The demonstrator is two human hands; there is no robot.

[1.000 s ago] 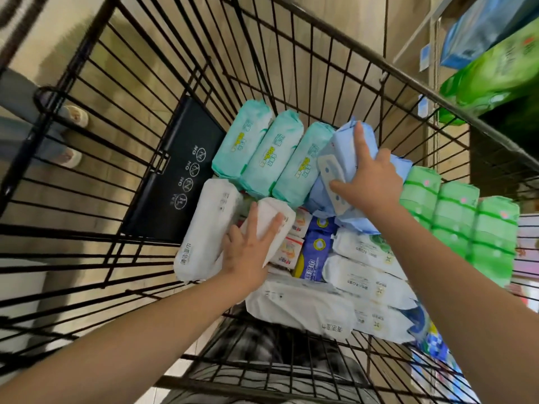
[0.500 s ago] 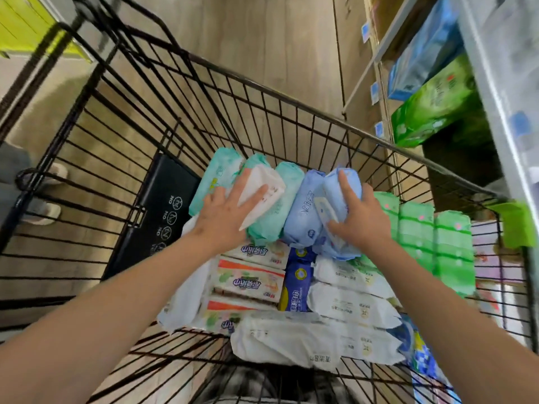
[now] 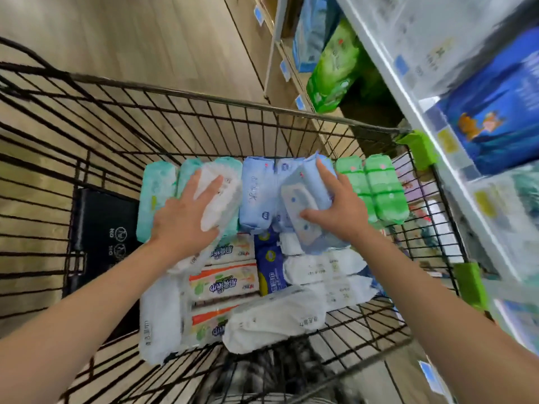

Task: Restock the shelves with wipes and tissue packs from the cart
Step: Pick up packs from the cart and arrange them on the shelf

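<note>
**Left hand** (image 3: 186, 223) holds a white, crinkled soft-plastic wipes pack (image 3: 221, 199). The fingers are spread and lightly bent over its upper face, and the thumb is hidden. The pack lies slantwise inside the black wire cart (image 3: 204, 97), above the load.

**Right hand** (image 3: 341, 217) grips a pale blue, smooth-film wipes pack (image 3: 300, 199) with an oblong flap label, also over the cart. The forefinger stretches along the far edge and the thumb presses on the label face.

Beyond the left fingertips lie mint-green pillow-shaped packs (image 3: 154, 193). Just beside the right little finger stand bright green banded packs (image 3: 379, 188). Toward the wrists lie glossy orange-striped tissue packs (image 3: 224, 281) and white oblong packs (image 3: 274, 319). Well outside the right hand runs a white metal shelf (image 3: 408, 83), blurred, holding soft bags.
</note>
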